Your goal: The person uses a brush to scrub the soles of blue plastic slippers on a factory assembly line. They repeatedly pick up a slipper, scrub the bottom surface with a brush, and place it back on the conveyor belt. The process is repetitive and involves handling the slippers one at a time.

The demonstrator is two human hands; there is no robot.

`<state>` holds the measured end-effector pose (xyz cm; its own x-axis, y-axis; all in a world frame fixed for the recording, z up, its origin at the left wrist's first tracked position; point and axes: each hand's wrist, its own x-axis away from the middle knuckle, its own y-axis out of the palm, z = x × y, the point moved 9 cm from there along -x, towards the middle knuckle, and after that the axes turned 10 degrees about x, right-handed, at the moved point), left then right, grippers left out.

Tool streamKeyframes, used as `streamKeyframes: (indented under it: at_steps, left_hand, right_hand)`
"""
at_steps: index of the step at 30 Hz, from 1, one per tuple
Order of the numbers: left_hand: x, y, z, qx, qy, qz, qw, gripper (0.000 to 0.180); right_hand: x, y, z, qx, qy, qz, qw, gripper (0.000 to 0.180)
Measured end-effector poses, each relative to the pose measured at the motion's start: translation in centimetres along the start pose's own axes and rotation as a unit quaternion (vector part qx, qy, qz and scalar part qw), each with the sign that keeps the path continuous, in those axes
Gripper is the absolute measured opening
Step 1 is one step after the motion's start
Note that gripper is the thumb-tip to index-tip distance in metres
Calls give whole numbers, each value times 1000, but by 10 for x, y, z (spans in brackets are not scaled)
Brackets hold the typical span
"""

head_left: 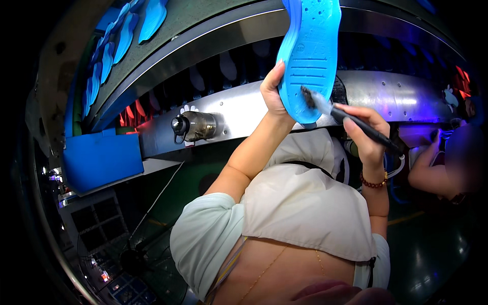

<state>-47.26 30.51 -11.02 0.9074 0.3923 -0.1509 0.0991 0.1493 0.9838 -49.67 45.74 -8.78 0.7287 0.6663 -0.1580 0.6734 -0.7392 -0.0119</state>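
A bright blue shoe sole (311, 63) is held up over the metal ledge, its grooved face toward me. My left hand (275, 90) grips its left edge near the rounded lower end, the thumb on the side and the other fingers hidden behind. My right hand (368, 133) is closed around the black handle of a brush (319, 101). The brush's dark, worn bristles rest on the sole near its lower end, just under the row of grooves.
A dark-capped bottle (201, 126) stands on the metal ledge (243, 108). Several blue soles (125, 39) lie on the green conveyor belt (201, 16) at the far left. A blue bin (103, 158) sits left. At the right edge is another person's arm (429, 174).
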Motion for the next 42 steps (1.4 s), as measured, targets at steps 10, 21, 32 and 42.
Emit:
streamKeyframes:
  at_steps: [10,21,32,42]
  left_hand:
    - [-19,-18,-11,-45,-53,58,996,45]
    - [-31,-25,-24,-22,-211,80,974,52]
    - [8,-33,-49,-263,-430,201,840,42]
    - [14,-27,-49,-306,-478,200,798,47]
  right_hand:
    - [-21,-13,-11,57,-38,-13,998,19]
    - [5,35,-47,186,-234,-265,917,22]
    - [-18,2,-29,218,-152,-320,909,19]
    - [-20,-28,-10,236,-113,-311,914,20]
